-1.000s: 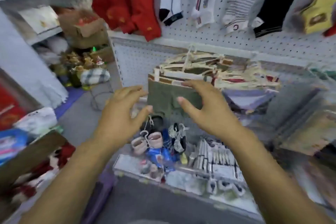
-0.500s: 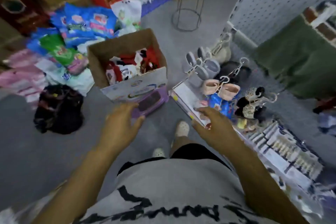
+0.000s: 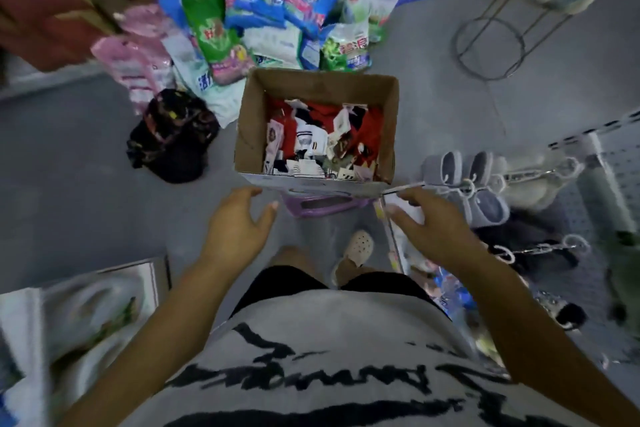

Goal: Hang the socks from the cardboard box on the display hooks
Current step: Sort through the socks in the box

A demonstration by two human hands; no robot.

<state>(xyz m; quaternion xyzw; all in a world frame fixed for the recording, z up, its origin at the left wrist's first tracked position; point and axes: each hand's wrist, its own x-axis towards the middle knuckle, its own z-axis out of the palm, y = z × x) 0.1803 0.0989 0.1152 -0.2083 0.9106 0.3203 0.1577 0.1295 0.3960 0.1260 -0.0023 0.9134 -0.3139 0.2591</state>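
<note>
Two spread, empty hands, left hand [image 3: 239, 224] and right hand [image 3: 434, 224], hover just short of the cardboard box [image 3: 250, 135], whose socks [image 3: 308, 142] look light and limp, best pinched by their card tags.

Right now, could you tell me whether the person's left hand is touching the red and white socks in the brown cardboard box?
Apart. The head view shows the left hand outside the cardboard box, whose near wall lies between it and the socks.
</note>
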